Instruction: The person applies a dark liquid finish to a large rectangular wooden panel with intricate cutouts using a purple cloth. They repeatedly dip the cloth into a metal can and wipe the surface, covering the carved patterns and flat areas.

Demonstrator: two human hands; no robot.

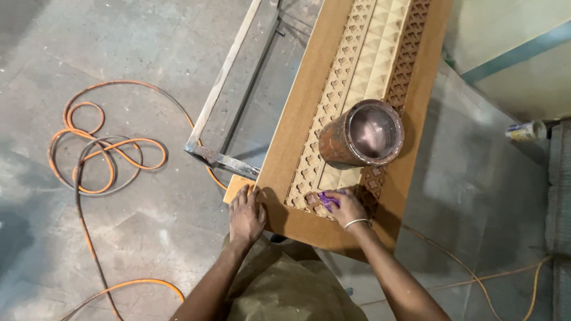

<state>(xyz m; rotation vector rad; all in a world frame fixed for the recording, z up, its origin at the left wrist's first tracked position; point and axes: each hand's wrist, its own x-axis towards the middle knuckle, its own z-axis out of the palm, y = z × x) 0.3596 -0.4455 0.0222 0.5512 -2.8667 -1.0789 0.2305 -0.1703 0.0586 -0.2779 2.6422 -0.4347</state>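
Observation:
A long brown board (297, 113) with carved lattice strips and a pale row of raised pyramid shapes lies on a metal frame. My left hand (246, 216) rests flat on the board's near left corner, fingers spread, holding nothing. My right hand (346, 207) presses a small purple piece (328, 198) against the carved lattice at the near end; a white band circles that wrist. Just beyond my right hand a stained, dark red-brown tin can (363, 135) stands open on the carving.
An orange cable (104, 148) coils on the concrete floor at left. A metal frame (229, 95) juts out beside the board. A small labelled bottle (526, 131) lies at right near a wall. Thin orange cable (488, 276) runs along the floor at lower right.

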